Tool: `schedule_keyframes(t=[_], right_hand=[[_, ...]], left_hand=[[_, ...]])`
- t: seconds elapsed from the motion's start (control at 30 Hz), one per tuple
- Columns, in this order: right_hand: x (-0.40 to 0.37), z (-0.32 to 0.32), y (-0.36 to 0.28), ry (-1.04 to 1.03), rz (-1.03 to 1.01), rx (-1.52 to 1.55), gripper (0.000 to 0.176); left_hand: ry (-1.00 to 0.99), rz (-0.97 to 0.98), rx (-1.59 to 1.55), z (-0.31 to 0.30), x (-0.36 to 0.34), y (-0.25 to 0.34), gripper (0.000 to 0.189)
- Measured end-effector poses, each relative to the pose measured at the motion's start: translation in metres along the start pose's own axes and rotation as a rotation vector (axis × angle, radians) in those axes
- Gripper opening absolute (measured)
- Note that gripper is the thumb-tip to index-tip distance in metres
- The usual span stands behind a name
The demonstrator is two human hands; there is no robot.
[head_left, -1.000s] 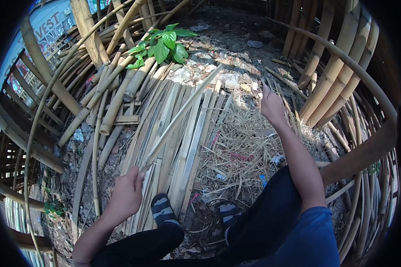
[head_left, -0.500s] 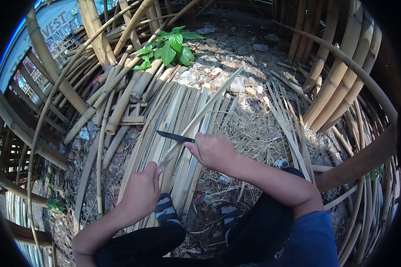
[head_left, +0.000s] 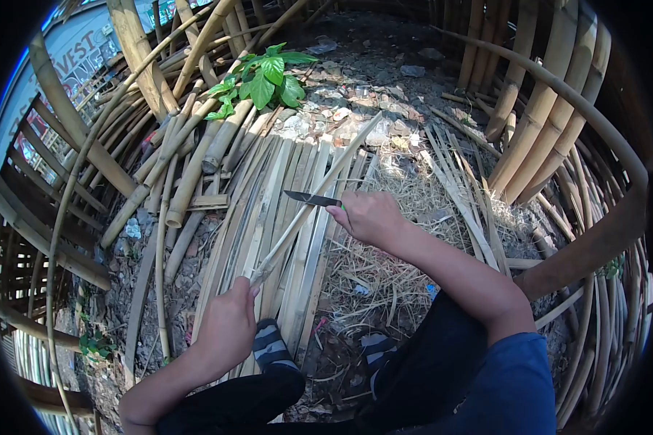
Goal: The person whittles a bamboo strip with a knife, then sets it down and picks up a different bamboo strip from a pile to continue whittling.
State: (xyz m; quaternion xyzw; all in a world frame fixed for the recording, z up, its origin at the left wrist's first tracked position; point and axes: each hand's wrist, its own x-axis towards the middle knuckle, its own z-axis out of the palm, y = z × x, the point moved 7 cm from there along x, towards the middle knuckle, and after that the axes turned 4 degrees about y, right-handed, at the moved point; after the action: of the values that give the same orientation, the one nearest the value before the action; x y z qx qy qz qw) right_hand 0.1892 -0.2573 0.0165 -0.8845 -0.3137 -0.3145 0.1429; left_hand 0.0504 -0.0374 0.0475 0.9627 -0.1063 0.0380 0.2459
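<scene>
My left hand (head_left: 226, 326) is closed around the near end of a long bamboo strip (head_left: 286, 235), which slants up and away to the right. My right hand (head_left: 374, 217) grips a knife (head_left: 313, 199) by its handle, mostly hidden in the fingers, with a bit of green showing. The dark blade points left and lies across the strip, partway along it. Beneath the strip, many split bamboo slats (head_left: 268, 192) lie side by side on the ground, running away from my feet.
Pale shavings (head_left: 384, 254) cover the ground right of the slats. Bamboo poles (head_left: 189, 177) are heaped at the left beside a leafy green plant (head_left: 268, 80). Thick upright poles (head_left: 540, 116) stand at the right, with a curved pole across them. My striped-sock foot (head_left: 272, 344) is close to the slats.
My right hand and the knife have moved up and to the right, farther along the strip from my left hand. The left hand keeps its hold, slightly lower in view.
</scene>
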Motion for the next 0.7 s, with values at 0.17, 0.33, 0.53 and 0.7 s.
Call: schedule_keyframes(t=[0.17, 0.33, 0.53, 0.7], right_hand=[[0.001, 0.006, 0.026, -0.039, 0.049, -0.043, 0.048], [-0.004, -0.004, 0.089, -0.116, 0.276, -0.148, 0.052], [-0.020, 0.002, 0.147, -0.162, 0.442, -0.223, 0.056], [-0.041, 0.019, 0.190, -0.305, 0.648, -0.315, 0.059]], left_hand=[[0.027, -0.018, -0.032, -0.004, -0.003, 0.003, 0.018], [0.025, -0.003, -0.017, -0.001, -0.012, -0.005, 0.018], [-0.065, -0.017, 0.000, 0.008, -0.020, -0.012, 0.018], [-0.127, -0.068, 0.034, 0.017, -0.022, -0.015, 0.018]])
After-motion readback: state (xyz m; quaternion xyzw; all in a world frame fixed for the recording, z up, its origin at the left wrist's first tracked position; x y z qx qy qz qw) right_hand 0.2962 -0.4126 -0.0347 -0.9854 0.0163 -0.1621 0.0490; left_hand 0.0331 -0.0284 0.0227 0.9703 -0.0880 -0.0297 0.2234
